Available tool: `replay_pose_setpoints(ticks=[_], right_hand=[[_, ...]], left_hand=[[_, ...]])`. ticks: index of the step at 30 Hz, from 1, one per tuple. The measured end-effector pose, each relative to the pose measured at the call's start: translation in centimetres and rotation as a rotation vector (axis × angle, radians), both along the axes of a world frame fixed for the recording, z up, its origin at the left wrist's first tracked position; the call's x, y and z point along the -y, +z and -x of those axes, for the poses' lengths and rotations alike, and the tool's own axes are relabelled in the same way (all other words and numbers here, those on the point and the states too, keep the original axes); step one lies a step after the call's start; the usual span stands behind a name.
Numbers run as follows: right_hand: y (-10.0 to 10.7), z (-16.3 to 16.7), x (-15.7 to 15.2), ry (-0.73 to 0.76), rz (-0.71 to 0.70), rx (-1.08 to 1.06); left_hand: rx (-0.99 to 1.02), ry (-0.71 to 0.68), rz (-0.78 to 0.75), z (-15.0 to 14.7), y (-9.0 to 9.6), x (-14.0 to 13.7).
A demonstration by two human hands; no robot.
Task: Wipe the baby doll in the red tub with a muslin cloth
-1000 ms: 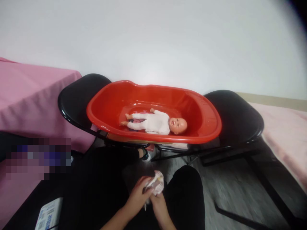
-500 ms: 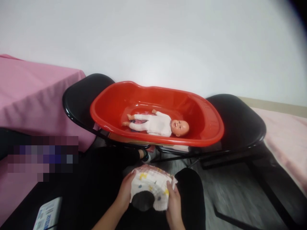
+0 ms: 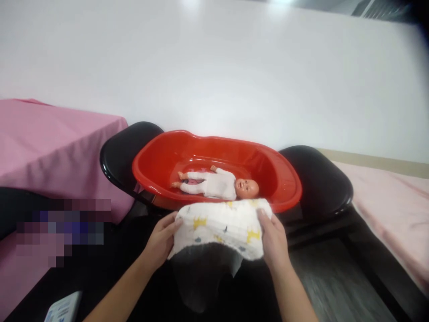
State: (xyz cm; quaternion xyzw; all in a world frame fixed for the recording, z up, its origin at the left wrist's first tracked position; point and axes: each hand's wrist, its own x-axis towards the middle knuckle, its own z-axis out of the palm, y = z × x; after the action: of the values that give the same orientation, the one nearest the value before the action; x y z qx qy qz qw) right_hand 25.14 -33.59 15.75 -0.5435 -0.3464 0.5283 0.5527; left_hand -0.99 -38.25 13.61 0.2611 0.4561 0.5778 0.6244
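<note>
Pink cloth (image 3: 50, 147) covers table at left. Red plastic baby tub (image 3: 157, 156) rests across two black chairs (image 3: 318, 183); doll (image 3: 217, 184) lies inside. White printed cloth (image 3: 221, 226) stretched just before tub rim, left hand (image 3: 161, 241) and right hand (image 3: 273, 241) fingers pinching its side edges.

"Was there any writing to read anywhere?"

"Nothing legible. At about seven o'clock, at the bottom edge, lay a white packet (image 3: 62, 309) with blue printing on it, but the marks were too small and blurred to make out (only a corner of it showed)."

"And the cloth (image 3: 223, 226)?"

"It carried little yellow and dark printed figures, pictures rather than letters. No word or number stood on it."

"The tub (image 3: 284, 197) at twelve o'clock?"

"Its red plastic showed no brand or label. The patch at nine o'clock was pixelated, so nothing could be read there either."
</note>
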Motion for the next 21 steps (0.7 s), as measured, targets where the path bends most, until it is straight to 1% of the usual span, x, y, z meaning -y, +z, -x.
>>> replay_pose_setpoints(ticks=[2,4,5,7,9,10,11,12,13,15,17,19,21], right_hand=[[1.4,0.1,-2.6,0.044,-0.086,0.074],[1.8,0.1,-4.7,0.054,-0.177,0.268],[1.6,0.0,-5.4,0.032,-0.233,0.404],[0.6,-0.1,-6.1,-0.045,-0.359,0.692],[-0.9,0.1,-5.7,-0.073,-0.494,0.929],[-1.6,0.2,-5.3,-0.036,-0.56,1.021],[-2.2,0.5,-4.9,0.027,-0.622,1.108],[-2.6,0.7,-4.5,0.104,-0.673,1.191],[-2.7,1.0,-4.2,0.183,-0.712,1.267],[-2.3,1.6,-4.3,0.335,-0.753,1.39],[-1.4,2.0,-5.2,0.485,-0.776,1.465],[-0.4,2.2,-6.4,0.614,-0.781,1.507],[0.0,2.5,-7.6,0.723,-0.713,1.556]], left_hand=[[-0.081,-0.005,-0.091,0.0,1.6,-2.3],[-0.257,-0.03,-0.125,0.2,2.4,-4.3],[-0.393,-0.017,-0.142,0.4,2.4,-5.1],[-0.764,0.083,-0.23,0.6,1.9,-6.1],[-1.162,0.185,-0.393,0.6,0.9,-6.6],[-1.328,0.174,-0.483,0.5,0.4,-6.7],[-1.459,0.107,-0.568,0.3,-0.1,-6.8],[-1.553,0.009,-0.638,0.0,-0.5,-6.9],[-1.618,-0.098,-0.696,-0.3,-0.8,-7.2],[-1.709,-0.285,-0.773,-1.1,-1.0,-8.1],[-1.786,-0.43,-0.774,-1.8,-0.8,-9.3],[-1.841,-0.556,-0.712,-2.3,-0.3,-10.7],[-1.843,-0.668,-0.649,-2.5,0.3,-11.9]])
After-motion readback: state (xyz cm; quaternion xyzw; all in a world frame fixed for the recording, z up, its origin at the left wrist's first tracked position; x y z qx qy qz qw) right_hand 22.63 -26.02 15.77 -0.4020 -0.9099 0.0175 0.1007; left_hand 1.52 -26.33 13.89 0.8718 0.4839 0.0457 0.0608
